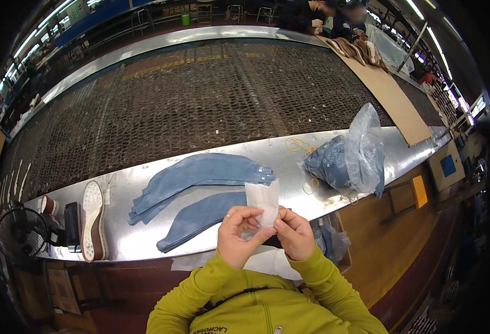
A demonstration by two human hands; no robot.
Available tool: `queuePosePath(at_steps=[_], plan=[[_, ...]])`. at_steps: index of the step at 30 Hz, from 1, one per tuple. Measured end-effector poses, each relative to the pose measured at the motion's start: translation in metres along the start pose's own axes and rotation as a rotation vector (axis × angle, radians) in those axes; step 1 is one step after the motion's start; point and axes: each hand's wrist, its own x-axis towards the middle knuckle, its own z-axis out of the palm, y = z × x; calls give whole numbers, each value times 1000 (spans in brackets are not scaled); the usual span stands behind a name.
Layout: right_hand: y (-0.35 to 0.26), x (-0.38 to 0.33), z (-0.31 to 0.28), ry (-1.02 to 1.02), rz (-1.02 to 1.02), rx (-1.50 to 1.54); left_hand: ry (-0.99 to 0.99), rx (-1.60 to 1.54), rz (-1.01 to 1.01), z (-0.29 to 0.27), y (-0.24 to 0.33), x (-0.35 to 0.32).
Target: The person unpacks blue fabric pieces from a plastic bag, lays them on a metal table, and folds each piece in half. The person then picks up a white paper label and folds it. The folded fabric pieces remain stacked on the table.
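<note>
Between both hands I hold a small white paper sheet upright, just past the near edge of the metal table. My left hand pinches its lower left side, with the thumb reaching across the bottom. At the lower right corner, the fingers of my right hand are closed on it too. Behind the paper lie two stacks of blue curved cut pieces, an upper fanned stack and a lower stack. The paper covers part of the right end of the lower stack.
A clear plastic bag with bundled blue pieces stands at right, beside yellow ties. A shoe sole and a black fan are at left. Beyond runs a wide mesh bed. Two people work at the far right near cardboard.
</note>
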Motion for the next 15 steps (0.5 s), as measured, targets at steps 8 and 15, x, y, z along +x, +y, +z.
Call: queuePosePath(at_steps=[8,15], plan=[[0,5,-9,79,65,159,51,545,403,-4,10,8],[0,7,-6,124,-8,95,-58,287,140,0,2,4]])
